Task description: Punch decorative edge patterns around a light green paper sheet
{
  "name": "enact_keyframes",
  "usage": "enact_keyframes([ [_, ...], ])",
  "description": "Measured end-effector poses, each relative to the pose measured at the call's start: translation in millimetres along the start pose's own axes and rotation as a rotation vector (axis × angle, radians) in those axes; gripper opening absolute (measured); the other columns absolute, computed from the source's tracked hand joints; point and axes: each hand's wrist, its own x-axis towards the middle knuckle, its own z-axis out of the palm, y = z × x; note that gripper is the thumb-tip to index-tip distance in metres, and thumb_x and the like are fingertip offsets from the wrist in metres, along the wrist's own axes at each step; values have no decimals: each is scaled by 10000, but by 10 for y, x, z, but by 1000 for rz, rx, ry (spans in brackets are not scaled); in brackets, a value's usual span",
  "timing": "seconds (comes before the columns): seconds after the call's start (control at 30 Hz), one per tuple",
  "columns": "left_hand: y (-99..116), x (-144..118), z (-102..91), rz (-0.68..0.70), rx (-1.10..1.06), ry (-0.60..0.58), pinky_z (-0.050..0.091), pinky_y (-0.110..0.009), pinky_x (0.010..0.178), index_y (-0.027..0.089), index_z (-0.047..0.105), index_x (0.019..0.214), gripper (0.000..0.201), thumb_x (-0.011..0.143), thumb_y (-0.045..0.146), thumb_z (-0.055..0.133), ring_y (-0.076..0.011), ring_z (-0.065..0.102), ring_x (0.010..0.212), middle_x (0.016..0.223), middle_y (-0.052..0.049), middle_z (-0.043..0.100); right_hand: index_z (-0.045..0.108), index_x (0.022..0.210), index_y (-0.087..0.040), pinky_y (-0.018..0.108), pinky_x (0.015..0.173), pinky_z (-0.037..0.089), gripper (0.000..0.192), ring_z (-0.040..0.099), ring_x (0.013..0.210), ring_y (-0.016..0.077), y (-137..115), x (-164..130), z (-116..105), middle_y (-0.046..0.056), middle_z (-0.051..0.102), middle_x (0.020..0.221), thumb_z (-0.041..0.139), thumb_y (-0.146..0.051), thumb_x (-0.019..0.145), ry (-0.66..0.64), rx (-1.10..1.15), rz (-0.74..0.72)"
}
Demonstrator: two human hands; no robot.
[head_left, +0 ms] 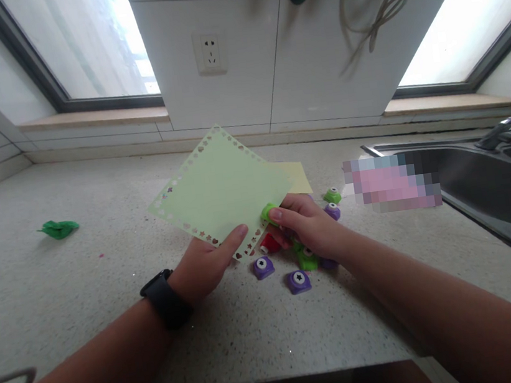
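Note:
A light green sheet of paper (221, 183), turned cornerwise, is held up above the counter. Small shapes such as hearts and stars are cut out along several of its edges. My left hand (217, 256) pinches the lower corner, thumb on top and fingers beneath. In my right hand (309, 222) is a green craft punch (269, 213), gripped at the sheet's lower right edge with the thumb on it. Below lie purple craft punches (263, 267) (299, 280), a red punch (270, 243) and another green punch (308, 261), partly hidden by my right hand.
A pale yellow sheet (298, 176) lies behind the green one. More punches (332, 195) sit right of my right hand. Crumpled green material (59, 228) is at the left. A blurred pink packet (390, 183) lies beside the steel sink (485, 186). The tiled wall (225, 104) bounds the counter's back.

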Motion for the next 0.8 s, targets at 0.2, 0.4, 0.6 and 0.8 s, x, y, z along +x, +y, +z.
enact_keyframes([
  [0.2, -7, 4, -2, 32, 45, -14, 532, -389, 912, 234, 755, 790, 203, 747, 432, 763, -248, 703, 857, 754, -56, 741, 532, 743, -193, 265, 471, 348, 329, 483, 490, 117, -11, 3, 2, -18, 530, 553, 585, -473, 909, 12, -25, -5],
  [0.4, -3, 1, 3, 31, 82, -27, 556, -383, 839, 225, 754, 740, 239, 779, 459, 725, -232, 693, 737, 717, -58, 731, 537, 711, -186, 261, 474, 378, 322, 509, 488, 115, -26, 1, 11, -4, 563, 562, 577, -421, 926, 5, -12, -10],
  [0.6, -34, 4, 1, 27, 29, -14, 527, -412, 935, 238, 757, 778, 195, 732, 426, 780, -255, 702, 848, 773, -57, 747, 550, 706, -181, 259, 474, 401, 314, 518, 488, 114, -38, 3, 20, 2, 579, 562, 580, -400, 929, 15, -9, -11],
  [0.8, -47, 2, -21, 50, 109, -33, 519, -410, 958, 217, 765, 867, 291, 779, 491, 721, -253, 709, 900, 859, -74, 765, 554, 710, -178, 252, 477, 414, 323, 527, 492, 113, -34, 11, 25, 2, 593, 566, 585, -425, 916, 18, -10, 1],
])
